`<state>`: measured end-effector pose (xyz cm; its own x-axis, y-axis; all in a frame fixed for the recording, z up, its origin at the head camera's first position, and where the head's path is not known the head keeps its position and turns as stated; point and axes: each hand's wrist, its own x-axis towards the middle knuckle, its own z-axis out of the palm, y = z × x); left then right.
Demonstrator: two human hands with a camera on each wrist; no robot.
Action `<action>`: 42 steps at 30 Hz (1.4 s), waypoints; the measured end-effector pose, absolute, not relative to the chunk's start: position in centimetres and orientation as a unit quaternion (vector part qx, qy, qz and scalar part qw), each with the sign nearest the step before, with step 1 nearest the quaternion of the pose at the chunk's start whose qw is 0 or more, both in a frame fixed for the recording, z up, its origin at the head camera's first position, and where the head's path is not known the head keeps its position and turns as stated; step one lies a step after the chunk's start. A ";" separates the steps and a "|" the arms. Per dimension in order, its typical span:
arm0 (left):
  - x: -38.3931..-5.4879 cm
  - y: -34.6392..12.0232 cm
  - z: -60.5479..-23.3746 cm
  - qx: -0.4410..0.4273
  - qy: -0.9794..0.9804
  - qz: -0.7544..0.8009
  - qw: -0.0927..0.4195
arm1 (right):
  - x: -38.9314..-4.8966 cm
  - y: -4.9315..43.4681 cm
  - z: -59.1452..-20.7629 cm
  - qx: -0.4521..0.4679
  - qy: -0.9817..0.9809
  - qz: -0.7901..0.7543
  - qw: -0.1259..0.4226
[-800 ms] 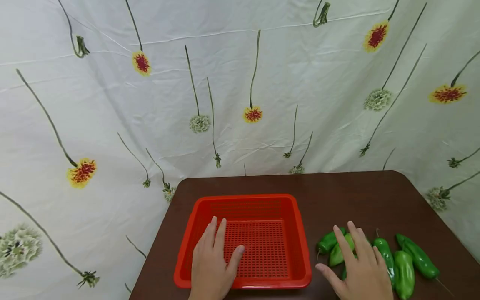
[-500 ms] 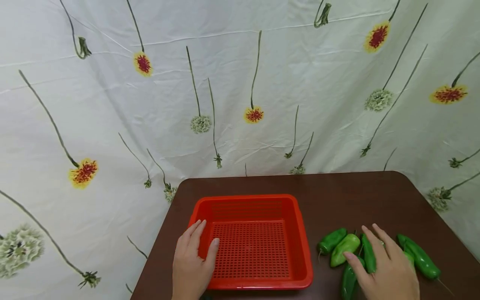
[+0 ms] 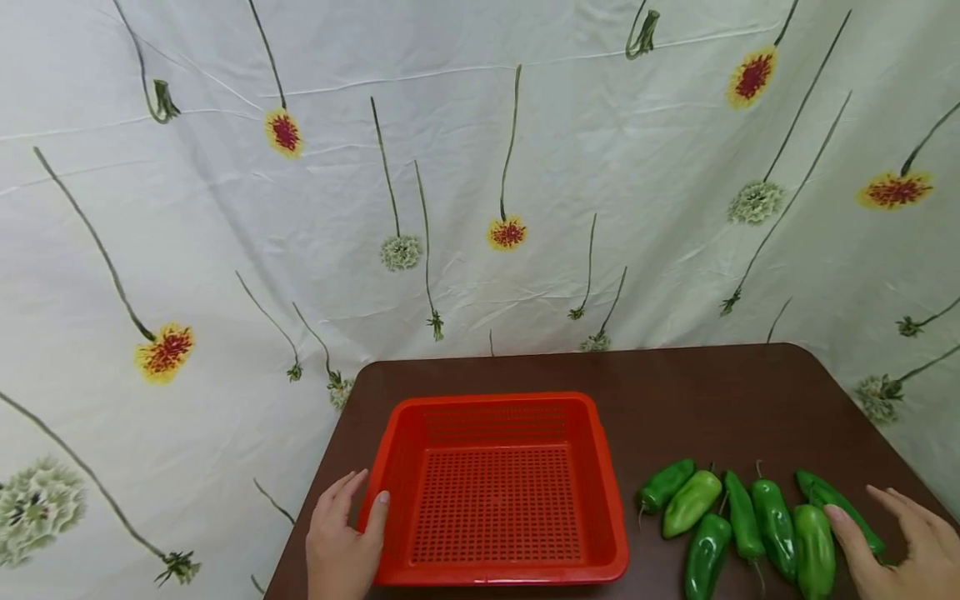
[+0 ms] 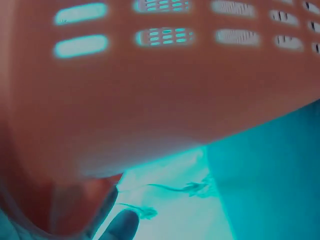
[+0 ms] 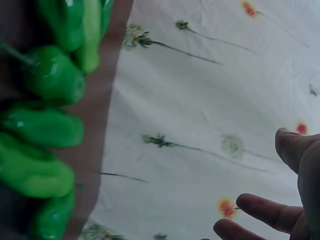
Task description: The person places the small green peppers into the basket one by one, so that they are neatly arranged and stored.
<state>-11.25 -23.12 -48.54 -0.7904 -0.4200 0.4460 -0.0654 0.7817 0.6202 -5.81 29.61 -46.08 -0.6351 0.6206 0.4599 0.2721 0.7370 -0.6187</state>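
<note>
A red plastic basket [image 3: 498, 575] with a perforated floor stands on the brown table, nothing inside it. My left hand [image 3: 343, 537] is at the basket's left side, fingers relaxed and thumb close to the rim; in the left wrist view the slotted basket wall [image 4: 150, 95] fills most of the picture. Several green peppers [image 3: 772, 525] lie in a loose group right of the basket. At the group's right end my right hand [image 3: 903, 542] is spread, thumb tip beside the light green pepper [image 3: 813, 550]. The right wrist view has the peppers [image 5: 45, 125] apart from the fingers [image 5: 265, 210].
The brown table [image 3: 675, 400] has rounded far corners. Behind it hangs a white cloth [image 3: 450, 183] printed with flowers. The table's right edge runs just beyond the right hand.
Both hands have moved apart: the left from over the basket to its left side, the right from above the peppers to their right end. Basket and peppers have stayed put.
</note>
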 end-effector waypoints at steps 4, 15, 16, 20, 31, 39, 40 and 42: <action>-11.3 -23.7 -49.2 0.160 -0.893 -0.345 0.242 | -5.7 31.7 -47.8 -0.240 -0.866 0.274 0.343; -11.5 -24.3 -50.4 0.191 -0.861 -0.445 0.158 | -5.9 36.2 -53.0 -0.327 -0.861 0.285 0.267; -11.5 -24.3 -50.5 0.196 -0.858 -0.448 0.155 | -6.1 36.9 -53.6 -0.336 -0.867 0.281 0.239; -11.6 -24.3 -50.6 0.211 -0.843 -0.475 0.136 | -6.8 40.2 -57.1 -0.356 -0.881 0.266 0.162; -11.7 -24.5 -50.9 0.223 -0.822 -0.502 0.149 | -7.4 41.1 -57.4 -0.350 -0.900 0.248 0.077; -11.8 -24.2 -50.9 0.231 -0.818 -0.501 0.160 | -7.9 40.8 -57.5 -0.315 -0.913 0.242 0.093; -11.8 -24.2 -50.9 0.231 -0.818 -0.502 0.160 | -7.9 40.8 -57.6 -0.315 -0.912 0.244 0.094; -11.8 -24.2 -50.9 0.230 -0.818 -0.502 0.161 | -8.0 40.7 -57.8 -0.316 -0.911 0.245 0.104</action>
